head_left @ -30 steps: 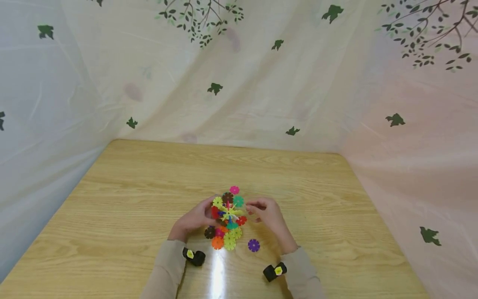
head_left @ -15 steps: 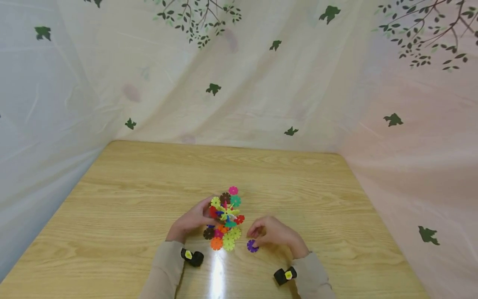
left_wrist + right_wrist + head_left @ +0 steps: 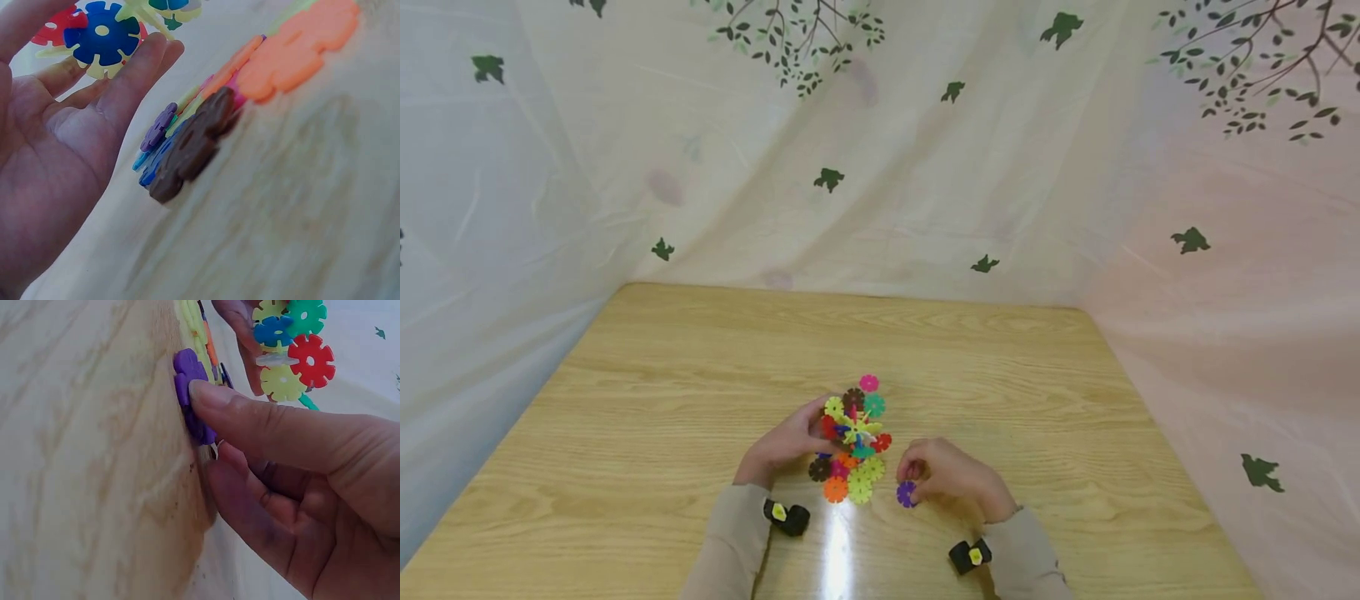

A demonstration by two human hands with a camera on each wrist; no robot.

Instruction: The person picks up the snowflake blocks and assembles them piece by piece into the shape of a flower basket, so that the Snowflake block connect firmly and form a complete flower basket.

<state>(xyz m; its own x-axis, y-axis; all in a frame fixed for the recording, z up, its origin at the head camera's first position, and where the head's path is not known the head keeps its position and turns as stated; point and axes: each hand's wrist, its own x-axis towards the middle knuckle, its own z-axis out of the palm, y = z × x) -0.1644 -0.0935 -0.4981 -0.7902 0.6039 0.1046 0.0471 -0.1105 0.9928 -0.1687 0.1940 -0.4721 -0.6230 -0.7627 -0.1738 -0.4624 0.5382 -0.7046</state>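
My left hand (image 3: pixel 793 434) holds a build of interlocking plastic flower discs (image 3: pixel 859 429), in yellow, red, blue, green, brown and pink. In the left wrist view, a blue disc (image 3: pixel 103 34) of that build shows between the thumb and fingers. Just right of it, my right hand (image 3: pixel 953 468) pinches a loose purple flower disc (image 3: pixel 906 493) at the tabletop. The right wrist view has the thumb on the purple disc's face, with its edge tilted up; the fingertips behind are partly hidden.
Loose flower discs lie in a small pile in front of the build, among them an orange disc (image 3: pixel 836 489), a brown disc (image 3: pixel 820 469) and yellow-green discs (image 3: pixel 860 486). The wooden table (image 3: pixel 685 358) ends at a printed cloth (image 3: pixel 895 208) behind.
My right hand has left the build's right side, come down toward me and taken hold of the purple disc, tilting it slightly. The left hand still holds the build in nearly the same place.
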